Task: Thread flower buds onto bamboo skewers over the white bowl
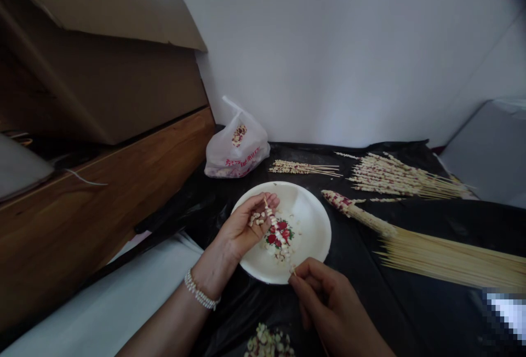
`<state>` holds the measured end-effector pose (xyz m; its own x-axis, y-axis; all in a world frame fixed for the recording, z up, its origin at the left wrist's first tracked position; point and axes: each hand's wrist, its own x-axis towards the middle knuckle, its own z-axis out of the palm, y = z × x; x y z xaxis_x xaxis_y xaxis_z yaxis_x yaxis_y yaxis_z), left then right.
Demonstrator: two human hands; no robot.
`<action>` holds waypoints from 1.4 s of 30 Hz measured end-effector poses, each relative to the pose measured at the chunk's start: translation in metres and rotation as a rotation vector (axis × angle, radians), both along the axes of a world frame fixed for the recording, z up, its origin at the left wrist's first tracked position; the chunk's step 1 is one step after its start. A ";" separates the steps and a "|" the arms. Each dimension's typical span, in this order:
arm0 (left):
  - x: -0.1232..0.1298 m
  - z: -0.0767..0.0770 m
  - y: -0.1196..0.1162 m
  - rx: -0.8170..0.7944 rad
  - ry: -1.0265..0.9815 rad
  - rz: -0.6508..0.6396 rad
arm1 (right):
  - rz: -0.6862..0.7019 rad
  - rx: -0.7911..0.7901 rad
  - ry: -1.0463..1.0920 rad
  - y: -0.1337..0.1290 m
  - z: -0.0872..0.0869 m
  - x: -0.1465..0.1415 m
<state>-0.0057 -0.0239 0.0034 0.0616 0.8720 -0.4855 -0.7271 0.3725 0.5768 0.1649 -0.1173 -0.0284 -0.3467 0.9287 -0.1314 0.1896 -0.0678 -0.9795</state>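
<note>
A thin skewer threaded with pale and red corn kernels (272, 219) slants over an enamel basin (316, 225) with a red floral print. My left hand (250, 225), a beaded bracelet at its wrist, is cupped over the basin's left side. Its thumb and fingers hold the skewer's upper end, and loose kernels (257, 219) lie in its palm. At the basin's near rim, my right hand (324, 294) pinches the skewer's lower end between thumb and forefinger. More kernels (281, 256) lie scattered in the basin.
Behind the basin stand a white plastic bag (238, 154) and a small row of threaded skewers (291, 167). To the right are more threaded skewers (386, 175) and a long bundle of bare sticks (447, 250). A kernel cluster (269, 342) sits in front; a cardboard box (123, 77) rises left.
</note>
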 end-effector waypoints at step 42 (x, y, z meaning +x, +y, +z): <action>0.007 0.003 -0.005 -0.081 -0.060 0.062 | -0.041 -0.075 0.089 0.003 0.011 0.001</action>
